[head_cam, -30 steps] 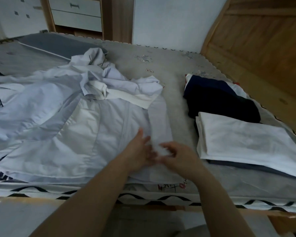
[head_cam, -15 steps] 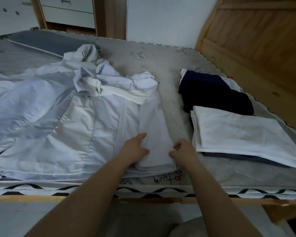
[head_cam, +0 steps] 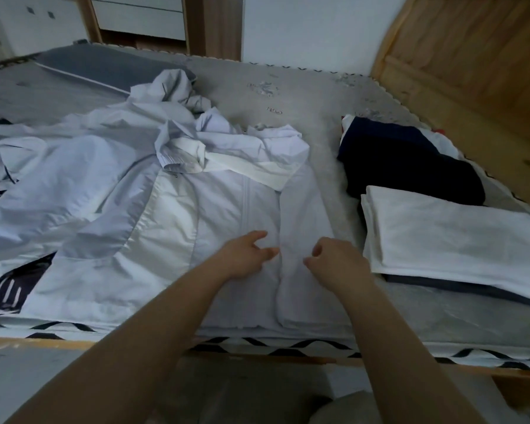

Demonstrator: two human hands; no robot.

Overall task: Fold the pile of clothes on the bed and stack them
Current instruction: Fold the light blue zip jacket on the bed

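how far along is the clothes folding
Done: a folded white piece lies on a dark garment at the right. In hand: the pale jacket, its right side folded inward, with the left hand and right hand over it. Left: the rest of the jacket and the clothes under it.

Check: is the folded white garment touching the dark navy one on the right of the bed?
Touching. The head view shows the folded white garment lying partly over the near edge of the dark navy garment, with no mattress visible between them.
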